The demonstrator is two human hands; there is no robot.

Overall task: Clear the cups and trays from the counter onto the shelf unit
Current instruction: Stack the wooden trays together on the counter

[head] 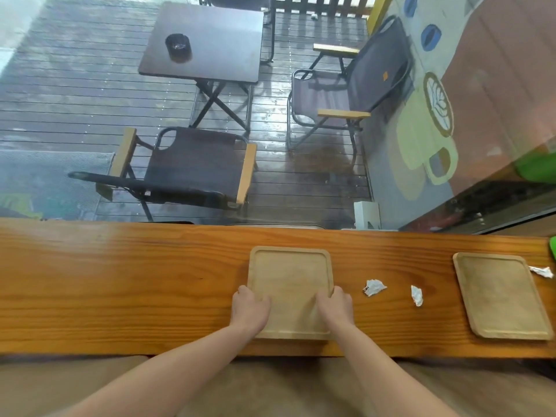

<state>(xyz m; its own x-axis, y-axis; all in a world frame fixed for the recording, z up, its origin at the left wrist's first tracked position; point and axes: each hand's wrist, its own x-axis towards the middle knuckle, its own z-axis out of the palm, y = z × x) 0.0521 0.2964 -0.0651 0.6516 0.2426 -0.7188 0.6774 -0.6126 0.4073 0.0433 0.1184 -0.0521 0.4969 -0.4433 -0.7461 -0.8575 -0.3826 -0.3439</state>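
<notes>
Both bare forearms are seen rising from 6 o'clock toward a square wooden tray (290, 284) lying flat on the wooden counter (120, 284), slightly right of centre. Its left edge is gripped by the left hand (250, 308), fingers curled over the rim. Its right side is gripped by the right hand (335, 307), with the thumb laid inside the tray and the other fingers wrapped round the outer edge. The tray's near edge is found close to the counter's front edge.

A second wooden tray (501, 296), empty, is noted at 3 o'clock, well apart from the first and turned slightly askew. Between the two trays, two crumpled paper scraps (374, 287) (417, 295) are lying on the bare counter; a third scrap (541, 271) is found just beside the second tray's far right corner. A green object (552, 246) is cut off by the frame edge at 3 o'clock and cannot be identified.

No legible brand, label or writing is observed on any item. A painted cup motif (427, 136) with a leaf pattern is recorded at 2 o'clock, on what appears to be the window glass.

Beyond the glass, at 12 o'clock, a dark folding table (210, 46) bearing a black ashtray (178, 47) is seen on wet decking. Two folding chairs with wooden armrests (192, 167) (352, 85) are set around it.
</notes>
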